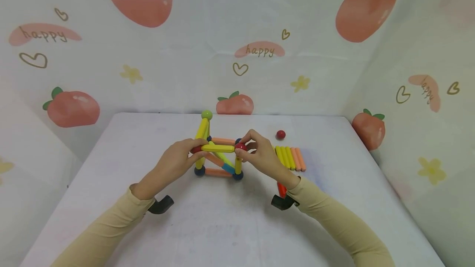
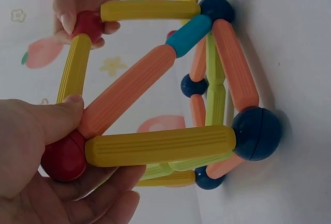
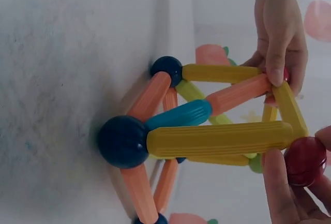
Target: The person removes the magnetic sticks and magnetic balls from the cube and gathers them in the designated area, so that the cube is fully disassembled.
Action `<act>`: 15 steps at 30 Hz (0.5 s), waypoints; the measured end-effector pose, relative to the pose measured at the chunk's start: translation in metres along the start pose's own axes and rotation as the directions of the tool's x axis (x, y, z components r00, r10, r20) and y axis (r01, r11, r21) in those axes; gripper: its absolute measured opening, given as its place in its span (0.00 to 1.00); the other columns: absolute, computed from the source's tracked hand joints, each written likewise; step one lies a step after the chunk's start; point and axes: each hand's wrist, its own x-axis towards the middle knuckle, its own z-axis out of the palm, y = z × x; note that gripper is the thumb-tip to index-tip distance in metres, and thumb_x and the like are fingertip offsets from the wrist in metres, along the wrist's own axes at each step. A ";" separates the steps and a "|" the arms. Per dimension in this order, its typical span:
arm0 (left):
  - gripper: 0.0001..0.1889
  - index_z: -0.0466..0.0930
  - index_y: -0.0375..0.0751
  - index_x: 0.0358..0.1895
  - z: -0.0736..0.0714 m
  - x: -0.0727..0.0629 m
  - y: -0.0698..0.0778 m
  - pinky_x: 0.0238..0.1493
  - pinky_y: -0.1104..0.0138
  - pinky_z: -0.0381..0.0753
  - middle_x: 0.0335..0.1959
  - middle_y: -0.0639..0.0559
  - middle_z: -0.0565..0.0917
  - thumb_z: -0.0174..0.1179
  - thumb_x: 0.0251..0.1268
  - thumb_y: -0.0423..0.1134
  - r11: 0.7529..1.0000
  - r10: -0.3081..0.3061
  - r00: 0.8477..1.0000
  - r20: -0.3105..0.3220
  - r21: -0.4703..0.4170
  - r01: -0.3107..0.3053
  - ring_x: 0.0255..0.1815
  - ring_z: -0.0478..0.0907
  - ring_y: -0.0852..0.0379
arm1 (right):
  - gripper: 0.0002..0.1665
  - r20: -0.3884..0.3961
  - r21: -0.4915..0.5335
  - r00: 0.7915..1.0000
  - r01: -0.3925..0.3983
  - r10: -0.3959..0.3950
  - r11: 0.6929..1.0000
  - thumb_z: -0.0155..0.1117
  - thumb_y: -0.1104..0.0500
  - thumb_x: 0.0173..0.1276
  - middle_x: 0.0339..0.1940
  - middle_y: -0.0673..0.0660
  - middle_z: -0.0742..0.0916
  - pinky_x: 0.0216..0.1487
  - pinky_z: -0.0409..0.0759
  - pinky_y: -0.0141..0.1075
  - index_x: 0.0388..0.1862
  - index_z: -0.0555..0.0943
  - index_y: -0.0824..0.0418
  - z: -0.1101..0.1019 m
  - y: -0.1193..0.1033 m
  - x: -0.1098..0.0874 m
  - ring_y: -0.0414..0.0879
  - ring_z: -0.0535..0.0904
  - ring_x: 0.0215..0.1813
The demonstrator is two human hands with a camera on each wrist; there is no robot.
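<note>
A frame of ribbed rods and balls stands on the table. At its front upper left corner, my left hand (image 1: 177, 159) holds a red ball (image 2: 63, 158) between thumb and fingers. My right hand (image 1: 265, 155) grips another red ball (image 3: 305, 163) at the front upper right corner. Between these balls runs a horizontal yellow rod (image 1: 218, 148). Yellow uprights drop from them to dark blue balls (image 2: 257, 133) at the base. An orange rod (image 2: 129, 90) and a blue rod (image 2: 189, 36) form a front diagonal. At the back left, a light green ball (image 1: 206, 114) tops the frame.
Right of the frame lies a row of yellow rods (image 1: 284, 158) and orange rods (image 1: 298, 159). Behind them sits a loose red ball (image 1: 281, 134). Red rods (image 1: 281, 189) lie partly hidden by the right wrist. A printed cloth (image 1: 208, 81) hangs behind the white table (image 1: 208, 230).
</note>
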 end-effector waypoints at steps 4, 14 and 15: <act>0.19 0.81 0.46 0.57 0.000 0.000 0.000 0.26 0.71 0.71 0.35 0.52 0.84 0.63 0.66 0.48 1.000 0.007 1.000 -0.007 -0.001 -0.007 0.30 0.74 0.58 | 0.10 0.014 0.059 0.999 -0.050 0.049 0.997 0.66 0.59 0.69 0.45 0.59 0.84 0.36 0.87 0.37 0.45 0.75 0.59 0.001 -0.002 0.000 0.50 0.86 0.41; 0.19 0.81 0.47 0.57 0.002 0.001 -0.002 0.27 0.70 0.71 0.35 0.53 0.84 0.64 0.66 0.48 1.000 -0.001 1.000 -0.007 0.009 0.001 0.30 0.74 0.58 | 0.08 -0.032 -0.094 0.997 0.064 -0.067 0.994 0.64 0.61 0.69 0.40 0.52 0.82 0.36 0.85 0.32 0.45 0.85 0.53 0.004 -0.001 0.001 0.46 0.79 0.39; 0.19 0.81 0.47 0.57 0.002 0.000 -0.001 0.27 0.70 0.71 0.35 0.52 0.84 0.64 0.66 0.48 1.000 -0.003 1.000 -0.006 0.009 0.003 0.30 0.74 0.58 | 0.08 -0.043 -0.129 0.995 0.086 -0.092 0.988 0.65 0.61 0.68 0.39 0.51 0.82 0.37 0.84 0.31 0.44 0.85 0.52 0.003 -0.001 0.001 0.44 0.78 0.39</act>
